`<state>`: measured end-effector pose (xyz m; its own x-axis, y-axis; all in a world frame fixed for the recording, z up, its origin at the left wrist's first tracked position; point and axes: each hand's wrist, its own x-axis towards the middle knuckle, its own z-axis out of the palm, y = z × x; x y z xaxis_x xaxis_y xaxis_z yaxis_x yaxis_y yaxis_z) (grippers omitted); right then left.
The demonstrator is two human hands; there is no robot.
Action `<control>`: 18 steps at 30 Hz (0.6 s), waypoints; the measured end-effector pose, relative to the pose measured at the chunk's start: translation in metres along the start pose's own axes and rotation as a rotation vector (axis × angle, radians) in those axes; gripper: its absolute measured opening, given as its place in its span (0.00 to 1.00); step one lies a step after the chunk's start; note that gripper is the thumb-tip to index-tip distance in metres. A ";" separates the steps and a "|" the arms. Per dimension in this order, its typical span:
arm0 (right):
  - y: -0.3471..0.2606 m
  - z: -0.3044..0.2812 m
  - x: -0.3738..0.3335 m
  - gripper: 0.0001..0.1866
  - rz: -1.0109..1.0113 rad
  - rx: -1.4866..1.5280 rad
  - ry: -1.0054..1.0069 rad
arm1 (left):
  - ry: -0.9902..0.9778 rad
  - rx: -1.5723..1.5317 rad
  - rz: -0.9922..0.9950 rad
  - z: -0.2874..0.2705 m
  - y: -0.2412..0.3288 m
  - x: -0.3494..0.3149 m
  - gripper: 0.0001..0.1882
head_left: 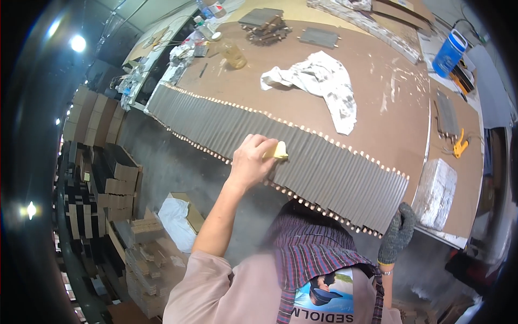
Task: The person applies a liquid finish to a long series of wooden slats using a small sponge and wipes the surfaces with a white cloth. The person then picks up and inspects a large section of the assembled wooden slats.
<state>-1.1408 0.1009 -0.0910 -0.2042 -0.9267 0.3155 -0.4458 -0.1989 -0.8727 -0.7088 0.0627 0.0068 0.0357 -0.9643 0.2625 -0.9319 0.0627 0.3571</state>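
A long row of narrow grey slats (324,167) with pale peg-like ends lies side by side along the table's near edge, slanting from upper left to lower right. My bare left hand (251,162) is closed around a yellow sponge-like block (277,151), which touches the slats near the middle of the row. At the row's right end, my right hand (396,235), in a dark grey knitted glove, lies against the last slat with its fingers stretched out. Part of those fingers is hidden.
On the brown table (388,135) lie a stained white cloth (324,81), stacked slat pieces (264,27) and a jar of yellowish liquid (233,55). To the right are a blue bottle (449,53), a yellow-handled tool (459,144) and a wrapped block (436,194). Cartons (154,259) stand at lower left.
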 end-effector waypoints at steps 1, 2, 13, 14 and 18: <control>-0.006 0.003 0.000 0.15 0.037 0.022 0.000 | 0.004 0.014 -0.011 -0.005 -0.008 -0.001 0.23; -0.016 0.005 0.001 0.16 0.073 0.037 0.002 | 0.007 0.023 -0.021 -0.009 -0.015 -0.003 0.22; -0.073 0.072 -0.003 0.18 0.000 -0.317 0.078 | 0.047 -0.061 0.048 -0.034 -0.124 0.016 0.18; -0.076 0.080 -0.002 0.18 -0.042 -0.446 0.082 | 0.034 -0.071 0.076 -0.038 -0.135 0.024 0.18; -0.077 0.132 0.001 0.19 0.056 -0.348 0.086 | 0.006 -0.101 0.120 -0.059 -0.192 0.028 0.18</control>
<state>-0.9912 0.0731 -0.0725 -0.3027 -0.8999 0.3138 -0.6988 -0.0143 -0.7152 -0.5075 0.0390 -0.0011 -0.0714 -0.9468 0.3138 -0.8888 0.2032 0.4107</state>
